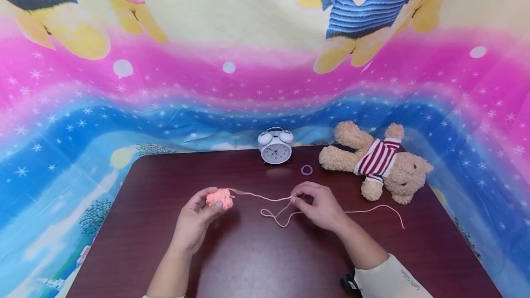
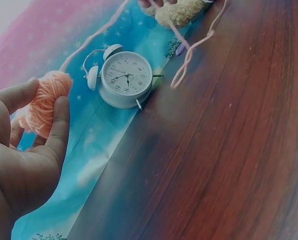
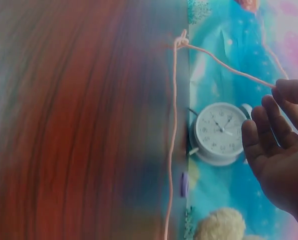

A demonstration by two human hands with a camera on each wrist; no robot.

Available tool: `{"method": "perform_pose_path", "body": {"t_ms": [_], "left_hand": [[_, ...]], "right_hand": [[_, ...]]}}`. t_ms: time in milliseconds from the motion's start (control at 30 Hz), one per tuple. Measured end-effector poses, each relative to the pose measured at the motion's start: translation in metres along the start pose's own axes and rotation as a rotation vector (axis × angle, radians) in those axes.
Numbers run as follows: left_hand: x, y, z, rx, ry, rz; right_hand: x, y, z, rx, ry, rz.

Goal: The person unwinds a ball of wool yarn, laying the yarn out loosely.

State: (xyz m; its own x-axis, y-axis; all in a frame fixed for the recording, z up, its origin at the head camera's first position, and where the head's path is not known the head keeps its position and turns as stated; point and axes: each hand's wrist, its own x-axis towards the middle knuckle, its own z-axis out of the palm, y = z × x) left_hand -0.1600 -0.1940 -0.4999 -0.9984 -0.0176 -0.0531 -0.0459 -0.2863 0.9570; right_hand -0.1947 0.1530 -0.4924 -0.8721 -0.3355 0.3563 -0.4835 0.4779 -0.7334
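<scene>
A small ball of peach yarn is held up between the thumb and fingers of my left hand, above the table's middle left. From the ball a strand runs across to my right hand, whose thumb and index finger pinch it. In the right wrist view the other fingers of that hand are spread apart from the strand. Past the pinch, the loose yarn loops on the table and trails right, its end lying below the teddy bear.
A white twin-bell alarm clock stands at the back edge of the dark wooden table. A purple ring lies to its right. Farther right a teddy bear in a striped shirt lies on its side. A printed cloth hangs behind.
</scene>
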Motion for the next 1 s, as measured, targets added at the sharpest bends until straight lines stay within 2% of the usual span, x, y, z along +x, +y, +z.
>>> {"method": "perform_pose_path", "body": {"t_ms": [400,700,1000], "left_hand": [[-0.002,0.003,-0.016,0.026,0.028,-0.017],[-0.003,0.006,-0.029,0.047,0.033,0.008],[-0.004,0.011,-0.04,0.027,0.046,0.029]], "right_hand": [[-0.018,0.017,-0.029,-0.074,0.037,0.006],[-0.031,0.03,-0.05,-0.111,0.078,0.008],[-0.048,0.042,-0.074,-0.198,0.101,0.054]]}}
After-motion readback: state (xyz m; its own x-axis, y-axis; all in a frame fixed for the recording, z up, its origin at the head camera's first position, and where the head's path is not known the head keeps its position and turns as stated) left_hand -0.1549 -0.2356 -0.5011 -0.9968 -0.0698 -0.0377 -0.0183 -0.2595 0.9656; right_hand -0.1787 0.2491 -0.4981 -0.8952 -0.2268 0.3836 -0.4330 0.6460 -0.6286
